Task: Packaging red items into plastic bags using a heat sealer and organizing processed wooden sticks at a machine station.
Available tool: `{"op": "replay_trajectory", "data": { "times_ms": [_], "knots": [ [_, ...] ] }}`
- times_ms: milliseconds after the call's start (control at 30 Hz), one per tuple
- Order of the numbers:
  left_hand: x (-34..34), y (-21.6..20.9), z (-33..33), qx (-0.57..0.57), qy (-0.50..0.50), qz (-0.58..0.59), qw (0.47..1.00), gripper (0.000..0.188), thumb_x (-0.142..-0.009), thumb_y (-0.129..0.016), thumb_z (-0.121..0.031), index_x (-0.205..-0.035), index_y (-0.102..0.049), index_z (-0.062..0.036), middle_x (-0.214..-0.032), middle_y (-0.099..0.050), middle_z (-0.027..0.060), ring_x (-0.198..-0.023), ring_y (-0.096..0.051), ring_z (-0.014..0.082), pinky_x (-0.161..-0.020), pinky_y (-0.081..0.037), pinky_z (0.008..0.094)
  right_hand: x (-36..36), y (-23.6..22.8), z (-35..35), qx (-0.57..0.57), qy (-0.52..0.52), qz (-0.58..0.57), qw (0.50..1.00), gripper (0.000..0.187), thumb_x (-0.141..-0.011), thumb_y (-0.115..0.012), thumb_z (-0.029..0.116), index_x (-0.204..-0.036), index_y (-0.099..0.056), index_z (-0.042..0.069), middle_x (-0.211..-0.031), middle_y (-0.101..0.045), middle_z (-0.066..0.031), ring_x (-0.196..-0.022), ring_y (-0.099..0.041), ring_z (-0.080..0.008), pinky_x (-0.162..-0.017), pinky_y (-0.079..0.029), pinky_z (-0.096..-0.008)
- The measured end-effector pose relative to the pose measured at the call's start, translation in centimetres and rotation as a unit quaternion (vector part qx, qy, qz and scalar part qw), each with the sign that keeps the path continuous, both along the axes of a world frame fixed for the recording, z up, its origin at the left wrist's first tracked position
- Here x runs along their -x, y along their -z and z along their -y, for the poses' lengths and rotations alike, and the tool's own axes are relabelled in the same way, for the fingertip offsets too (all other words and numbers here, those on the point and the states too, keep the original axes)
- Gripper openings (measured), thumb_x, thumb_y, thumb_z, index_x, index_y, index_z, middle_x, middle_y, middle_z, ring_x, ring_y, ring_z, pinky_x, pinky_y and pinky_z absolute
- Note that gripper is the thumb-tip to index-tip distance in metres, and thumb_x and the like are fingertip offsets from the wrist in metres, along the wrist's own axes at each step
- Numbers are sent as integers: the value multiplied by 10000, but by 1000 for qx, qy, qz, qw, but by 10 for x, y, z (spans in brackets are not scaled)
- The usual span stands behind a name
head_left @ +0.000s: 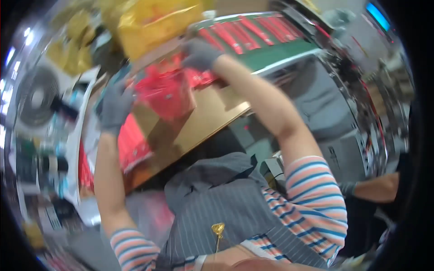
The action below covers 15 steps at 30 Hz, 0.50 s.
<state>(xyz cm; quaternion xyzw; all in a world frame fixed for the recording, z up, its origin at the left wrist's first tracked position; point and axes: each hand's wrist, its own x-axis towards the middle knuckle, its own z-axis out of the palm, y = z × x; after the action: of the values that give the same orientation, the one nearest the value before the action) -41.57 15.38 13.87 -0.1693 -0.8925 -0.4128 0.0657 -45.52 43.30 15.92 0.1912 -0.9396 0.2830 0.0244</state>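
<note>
A translucent red plastic bag (165, 92) stands on the tan tabletop, its upper part spread between my two grey-gloved hands. My left hand (116, 106) is closed at the bag's left edge, fingertips pinching near its rim. On the far right side of the bag, my right hand (202, 55) is blurred by motion; its fingers curl down at the rim, and what they grip is hard to make out. Beside the bag's right edge lie some red packets (201, 79). A pile of long red packets (132, 142) rests on the table below my left hand.
Several slim red packets lie in a row on a green conveyor belt (280, 50) at the far right. A yellow plastic bag (156, 27) sits behind the table. A fan (38, 95) stands at left. Another person's arm (377, 187) shows at the right edge.
</note>
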Motion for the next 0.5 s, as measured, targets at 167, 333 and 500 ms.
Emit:
{"op": "replay_trajectory", "data": {
  "times_ms": [167,333,500],
  "knots": [
    [-48,-46,-13,-135,-67,47,987,231,-888,-500,-156,-937,-620,35,-596,-566,22,-489,-514,60,-471,-419,214,-44,-42,26,182,-40,-102,977,463,-777,-700,274,-1105,-517,3,-850,-600,-84,-802,-563,-133,-734,-452,-296],
    [-64,-73,-4,-115,88,40,989,156,-874,-526,-57,-957,-622,33,-667,-588,23,-630,-579,70,-562,-459,213,-36,18,77,153,-251,-132,947,362,-867,-621,317,-1036,-537,7,-756,-560,-85,-725,-533,-129,-692,-441,-278],
    [-47,-21,45,-332,41,7,942,662,-713,-748,-112,-1294,-444,-19,-1201,-520,74,-976,-565,136,-867,-451,253,-25,34,114,349,-145,-64,924,337,-863,-612,307,-717,-553,9,-537,-476,-111,-501,-461,-165,-502,-387,-309]
  ]
}}
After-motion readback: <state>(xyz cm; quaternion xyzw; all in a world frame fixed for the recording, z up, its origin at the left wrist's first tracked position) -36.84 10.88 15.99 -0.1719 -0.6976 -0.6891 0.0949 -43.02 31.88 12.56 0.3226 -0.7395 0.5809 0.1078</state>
